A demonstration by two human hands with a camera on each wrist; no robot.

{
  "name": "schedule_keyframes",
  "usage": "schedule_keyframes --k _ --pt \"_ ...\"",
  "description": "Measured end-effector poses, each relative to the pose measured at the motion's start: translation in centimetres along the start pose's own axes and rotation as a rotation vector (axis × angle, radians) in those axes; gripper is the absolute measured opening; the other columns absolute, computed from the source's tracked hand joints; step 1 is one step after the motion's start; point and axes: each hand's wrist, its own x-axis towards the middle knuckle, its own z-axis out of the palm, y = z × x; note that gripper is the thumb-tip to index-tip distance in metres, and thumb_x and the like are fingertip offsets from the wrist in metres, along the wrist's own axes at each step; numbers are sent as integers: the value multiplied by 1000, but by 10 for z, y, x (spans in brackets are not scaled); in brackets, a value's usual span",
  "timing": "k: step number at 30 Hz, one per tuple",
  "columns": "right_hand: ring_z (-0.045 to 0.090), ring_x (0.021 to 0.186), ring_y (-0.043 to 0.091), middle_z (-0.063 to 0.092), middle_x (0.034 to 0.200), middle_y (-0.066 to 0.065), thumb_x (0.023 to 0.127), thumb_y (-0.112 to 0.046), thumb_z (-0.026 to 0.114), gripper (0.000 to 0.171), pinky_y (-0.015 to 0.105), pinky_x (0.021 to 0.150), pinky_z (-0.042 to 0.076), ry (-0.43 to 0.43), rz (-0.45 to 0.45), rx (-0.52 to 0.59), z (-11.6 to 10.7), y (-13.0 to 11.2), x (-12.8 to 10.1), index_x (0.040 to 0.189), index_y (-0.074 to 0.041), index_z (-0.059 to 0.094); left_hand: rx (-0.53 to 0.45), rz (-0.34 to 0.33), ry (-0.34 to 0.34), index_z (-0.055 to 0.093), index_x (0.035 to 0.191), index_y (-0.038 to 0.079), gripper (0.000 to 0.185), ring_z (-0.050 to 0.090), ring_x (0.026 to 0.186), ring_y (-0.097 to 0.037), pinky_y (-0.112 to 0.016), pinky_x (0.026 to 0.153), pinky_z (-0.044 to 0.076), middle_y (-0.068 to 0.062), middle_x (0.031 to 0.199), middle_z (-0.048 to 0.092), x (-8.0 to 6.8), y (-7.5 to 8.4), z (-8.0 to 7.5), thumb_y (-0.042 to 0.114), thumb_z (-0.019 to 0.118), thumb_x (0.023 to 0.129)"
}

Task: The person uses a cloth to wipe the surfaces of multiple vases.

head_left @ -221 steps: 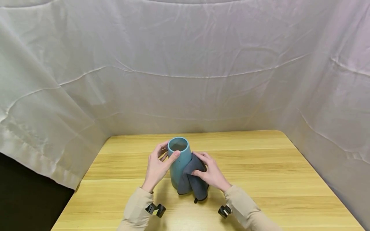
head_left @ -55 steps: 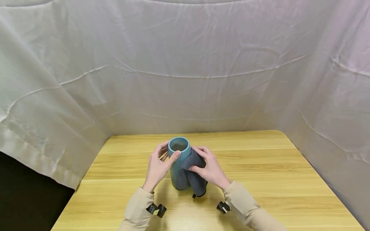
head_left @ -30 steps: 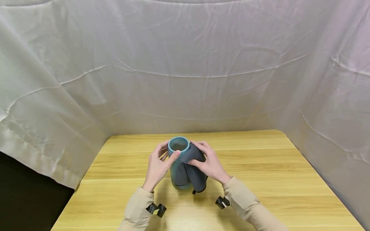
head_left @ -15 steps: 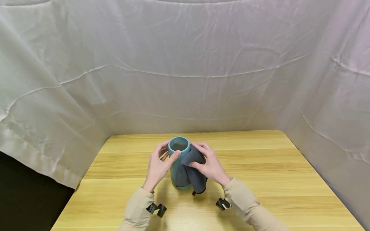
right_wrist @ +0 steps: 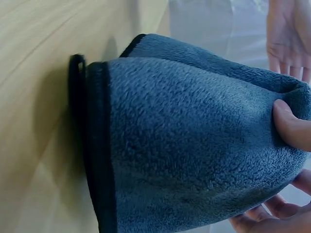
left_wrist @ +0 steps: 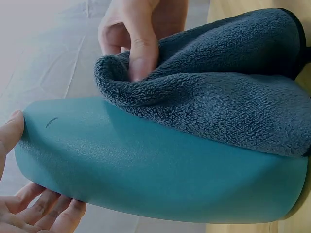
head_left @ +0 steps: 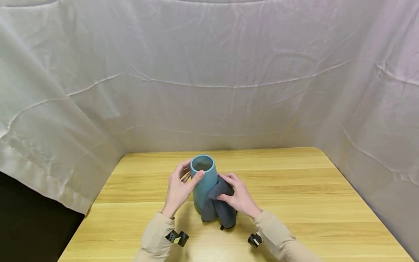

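Right hand [head_left: 240,198] presses grey cloth [head_left: 218,207] against teal vase [head_left: 203,183].

The right hand [head_left: 238,197] slid the cloth [head_left: 218,203] down the vase [head_left: 203,182].

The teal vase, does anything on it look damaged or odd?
Only a small dark mark on the side of the teal vase, near its rim, seen from the left wrist. Whether it is a scratch or dirt is unclear. The vase stands upright on the table.
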Motion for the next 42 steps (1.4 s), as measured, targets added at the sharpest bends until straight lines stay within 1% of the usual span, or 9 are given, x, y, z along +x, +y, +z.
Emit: schedule_keyframes --k 4,8,13,18,24,33,38,42 --pt "62 121 33 62 130 14 80 -6 82 66 54 104 51 -1 -6 44 -3 -6 5 142 -5 57 1 2 3 60 134 12 53 61 129 -33 -48 108 50 -11 132 65 0 0 0 22 81 86" --pt "62 119 33 61 128 15 80 -4 82 66 55 104 52 17 -40 70 -10 -19 14 142 -4 57 1 8 5 60 134 12 53 61 128 -34 -48 107 51 -12 133 66 0 -1 0 21 81 86" --pt "62 117 32 61 128 15 82 -5 82 65 52 101 53 33 -97 54 -18 -35 24 142 -3 56 -2 1 6 61 134 13 51 61 129 -33 -48 108 50 -11 132 66 0 0 0 21 80 87" --pt "63 117 30 61 130 14 82 -7 82 66 49 101 54 29 -101 57 -22 -40 27 143 -6 56 1 1 4 61 133 14 50 61 129 -32 -47 108 51 -10 131 66 0 0 0 22 80 87" --pt "62 119 31 60 132 14 82 -5 81 67 51 102 53 17 -101 61 -20 -34 24 144 -6 55 1 0 -1 61 133 14 51 61 129 -33 -47 108 51 -10 131 66 0 1 0 22 80 87" --pt "61 123 35 60 135 16 80 -5 81 68 55 103 52 -25 -21 31 -10 -11 9 144 -6 55 3 -4 -2 61 134 14 52 60 130 -33 -49 108 50 -10 133 65 0 0 0 22 80 87" --pt "60 125 34 60 135 15 80 -5 80 68 54 104 51 -36 -12 20 -4 0 3 143 -5 56 3 -4 2 61 134 14 52 60 130 -33 -49 108 50 -10 133 65 -1 0 0 22 80 87" --pt "60 125 34 60 135 14 80 -4 79 68 53 105 51 -35 -11 34 -2 5 2 143 -5 56 13 1 -1 60 135 13 52 60 130 -34 -49 109 50 -11 134 65 -1 1 1 24 80 87"
